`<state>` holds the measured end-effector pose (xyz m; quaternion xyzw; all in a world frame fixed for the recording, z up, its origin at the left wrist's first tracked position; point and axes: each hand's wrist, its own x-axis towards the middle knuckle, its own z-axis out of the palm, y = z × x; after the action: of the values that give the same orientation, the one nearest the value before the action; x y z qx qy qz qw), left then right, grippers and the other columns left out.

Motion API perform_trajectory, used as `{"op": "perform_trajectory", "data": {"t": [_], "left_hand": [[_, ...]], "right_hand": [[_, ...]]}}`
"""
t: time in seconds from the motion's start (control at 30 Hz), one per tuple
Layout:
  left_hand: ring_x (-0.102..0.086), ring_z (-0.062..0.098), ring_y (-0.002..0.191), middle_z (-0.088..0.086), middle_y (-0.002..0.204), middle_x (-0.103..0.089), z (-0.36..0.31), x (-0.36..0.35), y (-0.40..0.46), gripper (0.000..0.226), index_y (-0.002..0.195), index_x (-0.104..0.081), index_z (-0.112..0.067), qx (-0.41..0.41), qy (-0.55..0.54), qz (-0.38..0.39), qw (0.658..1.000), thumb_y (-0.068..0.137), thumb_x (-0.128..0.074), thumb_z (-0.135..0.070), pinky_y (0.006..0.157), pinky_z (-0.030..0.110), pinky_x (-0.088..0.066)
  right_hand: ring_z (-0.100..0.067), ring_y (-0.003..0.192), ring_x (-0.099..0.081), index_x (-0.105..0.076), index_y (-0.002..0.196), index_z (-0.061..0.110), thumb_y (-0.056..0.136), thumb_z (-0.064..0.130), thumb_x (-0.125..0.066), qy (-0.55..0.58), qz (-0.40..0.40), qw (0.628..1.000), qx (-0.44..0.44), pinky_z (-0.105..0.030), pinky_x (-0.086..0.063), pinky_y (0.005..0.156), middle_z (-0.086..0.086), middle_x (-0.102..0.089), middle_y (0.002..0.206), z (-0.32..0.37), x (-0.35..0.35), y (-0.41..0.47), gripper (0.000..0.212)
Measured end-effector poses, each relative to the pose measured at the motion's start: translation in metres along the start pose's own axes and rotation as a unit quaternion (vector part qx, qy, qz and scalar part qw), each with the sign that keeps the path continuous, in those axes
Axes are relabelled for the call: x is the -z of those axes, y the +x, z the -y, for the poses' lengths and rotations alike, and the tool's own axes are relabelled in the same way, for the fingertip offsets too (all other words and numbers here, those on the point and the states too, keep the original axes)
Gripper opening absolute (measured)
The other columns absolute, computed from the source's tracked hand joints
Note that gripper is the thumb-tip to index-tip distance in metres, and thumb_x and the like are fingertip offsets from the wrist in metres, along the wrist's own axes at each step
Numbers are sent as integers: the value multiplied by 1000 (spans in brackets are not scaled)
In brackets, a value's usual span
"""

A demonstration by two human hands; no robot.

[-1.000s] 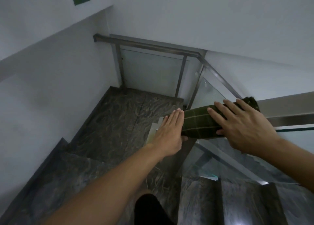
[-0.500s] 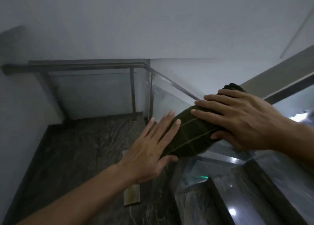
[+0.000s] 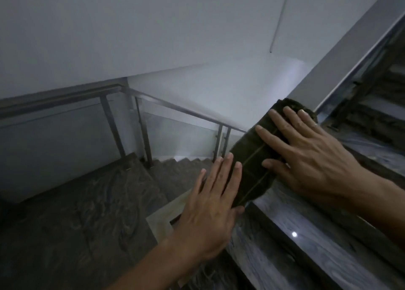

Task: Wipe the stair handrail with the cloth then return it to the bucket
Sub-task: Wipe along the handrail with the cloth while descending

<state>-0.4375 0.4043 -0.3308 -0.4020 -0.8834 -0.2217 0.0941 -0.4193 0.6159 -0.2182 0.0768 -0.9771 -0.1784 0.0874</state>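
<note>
Cloth (image 3: 256, 164) lies draped over the handrail (image 3: 341, 66), our right hand (image 3: 306, 158) flat on it and left hand (image 3: 210, 206) flat against its side, neither closed in a grip. We judge wiping underway; no bucket in view, so the return remains.

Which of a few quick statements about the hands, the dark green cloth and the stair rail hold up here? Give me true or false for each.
1. The right hand lies flat, fingers spread, on the dark green cloth with thin pale lines. True.
2. The left hand grips a bucket handle. False: no bucket is in view; the hand is open, its fingertips at the cloth's lower end.
3. The cloth lies on the floor of the landing. False: it is draped over the sloping rail, raised above the dark stone steps.
4. A metal handrail with glass panels runs along the lower flight. True.
</note>
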Motion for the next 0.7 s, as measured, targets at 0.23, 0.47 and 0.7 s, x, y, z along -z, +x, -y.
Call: {"op": "perform_trajectory", "data": {"t": [0.23, 0.47, 0.7], "left_hand": [[32, 12, 140, 2, 153, 34, 33, 6, -22, 79, 145, 25, -15, -69, -64, 70, 993, 89, -7, -61, 114, 42, 15], [24, 10, 143, -3, 154, 29, 66, 16, -37, 87, 139, 28, -19, -110, -208, 110, 966, 94, -45, -33, 118, 29, 9], [-23, 22, 144, 7, 160, -12, 91, 16, -32, 88, 150, 6, -19, -132, -303, 121, 936, 89, -57, -10, 113, 40, -33]], "right_hand": [[-31, 144, 17, 3, 150, 29, 87, 65, -1, 16, 57, 993, -104, -44, 6, 118, -11, 12, 156, 58, 0, -7, 72], [-29, 136, 33, 19, 145, 29, 90, 59, -11, 64, 109, 962, -240, -43, 13, 110, -6, 34, 147, 126, 6, -14, 69], [-27, 143, 22, 19, 147, 26, 91, 59, -17, 155, 78, 926, -336, -44, -2, 120, -8, 37, 151, 165, -9, -19, 75]]}}
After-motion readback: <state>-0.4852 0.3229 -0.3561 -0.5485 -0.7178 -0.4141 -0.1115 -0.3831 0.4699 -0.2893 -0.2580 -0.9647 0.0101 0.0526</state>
